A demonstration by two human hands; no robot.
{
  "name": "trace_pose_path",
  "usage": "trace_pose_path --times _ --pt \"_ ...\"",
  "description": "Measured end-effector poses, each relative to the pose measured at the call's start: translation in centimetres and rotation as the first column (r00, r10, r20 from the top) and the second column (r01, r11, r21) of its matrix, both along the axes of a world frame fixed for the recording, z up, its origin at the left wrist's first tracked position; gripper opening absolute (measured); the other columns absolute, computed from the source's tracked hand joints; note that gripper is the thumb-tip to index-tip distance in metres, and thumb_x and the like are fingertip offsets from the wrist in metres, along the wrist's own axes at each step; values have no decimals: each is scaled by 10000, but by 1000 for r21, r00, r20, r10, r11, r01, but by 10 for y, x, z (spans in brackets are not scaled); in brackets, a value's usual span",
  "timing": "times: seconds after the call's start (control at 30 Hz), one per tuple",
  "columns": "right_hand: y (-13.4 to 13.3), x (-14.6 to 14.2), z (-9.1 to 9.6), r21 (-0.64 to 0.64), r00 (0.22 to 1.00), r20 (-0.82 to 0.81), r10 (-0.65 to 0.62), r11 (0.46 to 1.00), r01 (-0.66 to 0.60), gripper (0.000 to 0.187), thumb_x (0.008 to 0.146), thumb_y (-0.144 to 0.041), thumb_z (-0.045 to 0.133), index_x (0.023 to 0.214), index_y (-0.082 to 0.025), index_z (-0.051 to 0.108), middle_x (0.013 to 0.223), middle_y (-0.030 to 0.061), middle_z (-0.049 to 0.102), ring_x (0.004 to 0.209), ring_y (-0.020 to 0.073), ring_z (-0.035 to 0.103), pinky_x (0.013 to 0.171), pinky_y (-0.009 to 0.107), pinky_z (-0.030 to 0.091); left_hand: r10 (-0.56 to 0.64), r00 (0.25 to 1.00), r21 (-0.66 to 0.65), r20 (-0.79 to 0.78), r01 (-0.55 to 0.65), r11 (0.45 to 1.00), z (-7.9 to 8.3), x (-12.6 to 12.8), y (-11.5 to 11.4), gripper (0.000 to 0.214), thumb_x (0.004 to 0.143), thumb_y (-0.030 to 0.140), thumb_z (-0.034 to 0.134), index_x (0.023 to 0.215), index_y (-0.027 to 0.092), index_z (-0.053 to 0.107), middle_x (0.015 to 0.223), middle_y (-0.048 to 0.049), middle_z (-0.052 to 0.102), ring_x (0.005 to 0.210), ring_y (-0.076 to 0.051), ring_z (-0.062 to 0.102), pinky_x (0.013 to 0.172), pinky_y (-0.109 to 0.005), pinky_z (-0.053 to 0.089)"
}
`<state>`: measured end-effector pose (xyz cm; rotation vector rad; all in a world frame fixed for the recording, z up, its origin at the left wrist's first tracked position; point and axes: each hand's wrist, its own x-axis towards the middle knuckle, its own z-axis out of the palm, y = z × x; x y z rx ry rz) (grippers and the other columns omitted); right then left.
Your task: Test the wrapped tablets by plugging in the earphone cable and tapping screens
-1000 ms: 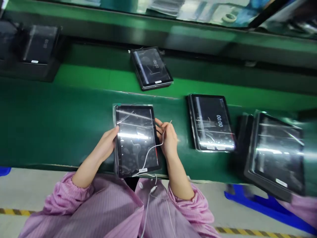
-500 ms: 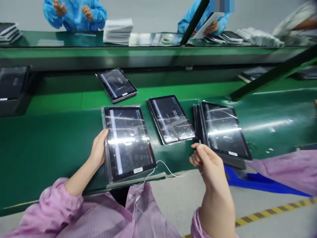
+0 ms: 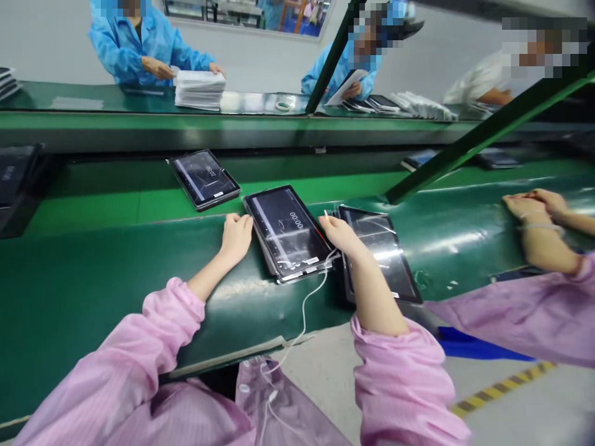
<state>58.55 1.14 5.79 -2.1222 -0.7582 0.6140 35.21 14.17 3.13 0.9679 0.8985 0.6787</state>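
1. The upper tablet [image 3: 288, 229], its screen reading 00:00, lies face up on another one at the far edge of the green table [image 3: 242, 319], between my two hands.
2. My left grip [image 3: 238, 238] rests at the tablet's left edge, fingers curled in; I cannot tell whether it is pinching the edge or only touching it.
3. My right grip [image 3: 341, 236] pinches a white cable [image 3: 304, 305] near its tip, just beside the tablet's right edge. The cable droops past the near right corner and over the table's near side.
4. I judge the tablet stiff, flat and moderately light, with a glossy face that could slip under my fingers; the glass would likely crack in a fall.
5. I would take it by the long side edges, thumb above and fingers beneath, without pressing on the screen. The cable seems soft and limp, best held close behind its tip.
6. Another tablet [image 3: 393, 260] lies to the right, beyond my forearm; one reading 00:02 [image 3: 204, 178] sits further off.
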Motion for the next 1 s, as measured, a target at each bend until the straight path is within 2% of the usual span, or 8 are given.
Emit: trace_pose_path --times 0.17,0.4,0.5,0.6,0.73,0.87,0.93,1.0 --pt "22 5 -16 -74 981 -192 39 996 -54 324 972 -346 478 790 -163 675 770 121 723 819 284 681 803 382 531 -113 993 -168 -30 107 980 -5 -4 -29 309 1028 312 497 870 142 702 944 -131 773 995 -268 730 1021 -483 525" --pt "5 -24 -21 46 973 -228 29 999 -19 365 961 -424 515 829 -147 713 866 100 746 967 295 664 912 352 493 -72 997 -231 38 79 970 -2 -19 -52 477 1083 454 367 1160 137 714 1216 -140 766 1138 -239 728 1119 -402 495" --pt "-1 -46 -26 102 961 -268 60 994 -34 378 927 -486 570 839 -153 726 865 84 746 994 293 653 933 351 486 -19 999 -201 39 27 979 -4 -37 -61 502 1081 490 350 1285 161 671 1312 -120 728 1245 -248 682 1151 -419 477" --pt "-7 -68 -28 151 941 -325 93 988 -45 400 899 -531 579 843 -161 722 864 71 743 948 282 660 901 360 502 31 996 -100 84 -23 995 -1 -51 -67 416 1062 452 455 1403 264 600 1460 -33 640 1390 -212 570 1194 -361 433" --pt "-27 -80 -14 216 920 -379 104 976 -21 442 862 -584 570 821 -168 714 865 76 742 927 279 672 897 378 513 -15 989 28 149 11 1000 24 -56 -70 424 976 438 633 1378 304 634 1472 -12 629 1410 -257 549 1204 -394 426" --pt "-70 -49 20 275 930 -366 14 957 94 422 803 -600 640 907 -201 731 951 63 753 979 272 681 912 366 523 -120 975 86 188 105 991 60 -28 -78 386 978 438 617 1320 265 663 1421 -36 667 1360 -289 590 1178 -432 445" --pt "-98 -21 38 223 931 -334 -147 948 230 383 821 -569 644 931 -212 728 927 73 755 890 263 701 823 362 549 -239 946 155 218 208 966 70 6 -83 371 1010 410 546 1327 243 641 1435 -43 654 1359 -277 587 1176 -421 436" --pt "-126 6 53 131 921 -258 -291 934 332 361 911 -535 563 931 -208 714 876 104 751 757 253 703 704 365 550 -391 904 264 170 341 902 72 49 -90 389 1043 375 432 1350 213 608 1484 -58 611 1368 -261 574 1186 -403 410"
